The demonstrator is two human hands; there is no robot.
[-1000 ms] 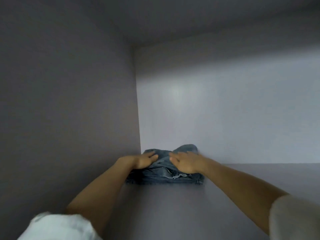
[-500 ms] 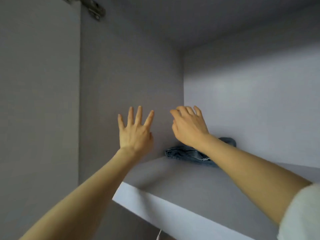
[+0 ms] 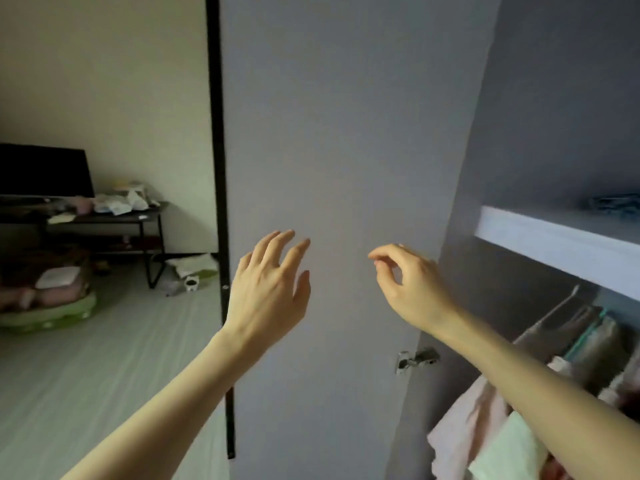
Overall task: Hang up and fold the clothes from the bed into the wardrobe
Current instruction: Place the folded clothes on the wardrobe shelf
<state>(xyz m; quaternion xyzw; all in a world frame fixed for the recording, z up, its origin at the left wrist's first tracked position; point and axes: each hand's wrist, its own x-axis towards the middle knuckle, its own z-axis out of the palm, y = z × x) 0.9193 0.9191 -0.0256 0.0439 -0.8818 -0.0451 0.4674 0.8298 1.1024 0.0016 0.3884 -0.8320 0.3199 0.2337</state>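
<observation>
The folded blue jeans (image 3: 614,205) lie on the wardrobe's upper shelf (image 3: 554,244) at the far right, only their edge showing. Both my hands hang in the air in front of the open grey wardrobe door (image 3: 346,133), touching nothing. My left hand (image 3: 268,289) has its fingers spread and straight. My right hand (image 3: 407,282) has loosely curled fingers and holds nothing. Below the shelf, several clothes (image 3: 581,341) hang in the wardrobe, among them pink and pale green pieces (image 3: 485,438).
A black strip (image 3: 220,202) runs down the door's edge, and a metal hinge (image 3: 415,360) sits near its lower right. At the left are a floor with a green cushion (image 3: 48,313), a cluttered black table (image 3: 114,216) and a dark screen (image 3: 45,169).
Both hands have lifted off the jeans and drawn back out of the shelf. My view has swung left and down, so the jeans now sit at the far right.
</observation>
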